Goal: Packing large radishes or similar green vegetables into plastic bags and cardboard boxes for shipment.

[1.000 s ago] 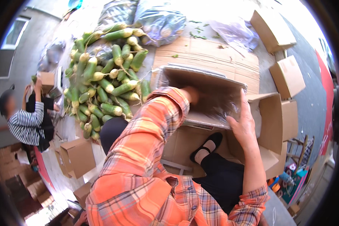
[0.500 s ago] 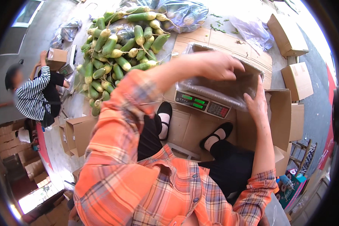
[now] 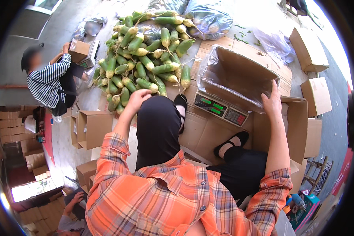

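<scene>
Radishes, green and white, heaped on the floor ahead; cardboard box sits on the scale. Right hand grips its rim, left hand curls over a radish.

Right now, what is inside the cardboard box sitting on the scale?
The cardboard box on the scale shows only a clear plastic liner and bare walls. The right hand grips its near rim, which hides the bottom.
</scene>
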{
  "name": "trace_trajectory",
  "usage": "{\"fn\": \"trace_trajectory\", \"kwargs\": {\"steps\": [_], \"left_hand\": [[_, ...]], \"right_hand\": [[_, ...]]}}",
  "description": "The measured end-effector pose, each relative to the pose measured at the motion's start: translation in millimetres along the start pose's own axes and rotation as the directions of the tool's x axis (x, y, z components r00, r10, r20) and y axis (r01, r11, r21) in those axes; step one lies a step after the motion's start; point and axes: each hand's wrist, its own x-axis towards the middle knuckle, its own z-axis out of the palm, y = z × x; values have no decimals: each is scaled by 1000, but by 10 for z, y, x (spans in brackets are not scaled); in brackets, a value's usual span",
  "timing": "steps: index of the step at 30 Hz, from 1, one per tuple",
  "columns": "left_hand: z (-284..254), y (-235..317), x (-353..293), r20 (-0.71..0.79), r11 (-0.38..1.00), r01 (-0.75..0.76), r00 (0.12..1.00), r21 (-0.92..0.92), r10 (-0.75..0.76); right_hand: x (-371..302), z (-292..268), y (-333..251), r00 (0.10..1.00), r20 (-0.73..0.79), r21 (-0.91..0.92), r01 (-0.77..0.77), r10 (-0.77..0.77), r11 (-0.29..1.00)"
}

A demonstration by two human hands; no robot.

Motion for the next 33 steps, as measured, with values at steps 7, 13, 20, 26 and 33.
{"fn": "trace_trajectory", "kwargs": {"steps": [7,13,20,26,33], "left_hand": [[643,-64,843,-111,960,-176,973,217,203],[1150,50,1895,-55,906,-113,987,407,148],[1586,-237,2372,-6,775,-41,998,630,58],[1459,-299,2001,145,683,-299,951,667,274],[1403,-420,1832,282,539,-371,928,756,244]], "right_hand": [[15,-60,32,997,-67,78,-19,24,997],[-33,-112,30,1000,-24,189,8,-4,982],[-25,-210,-137,1000,-9,274,-18,22,962],[-4,-261,-250,999,4,229,-54,54,972],[-84,-261,-108,999,-42,45,15,-13,999]]}}
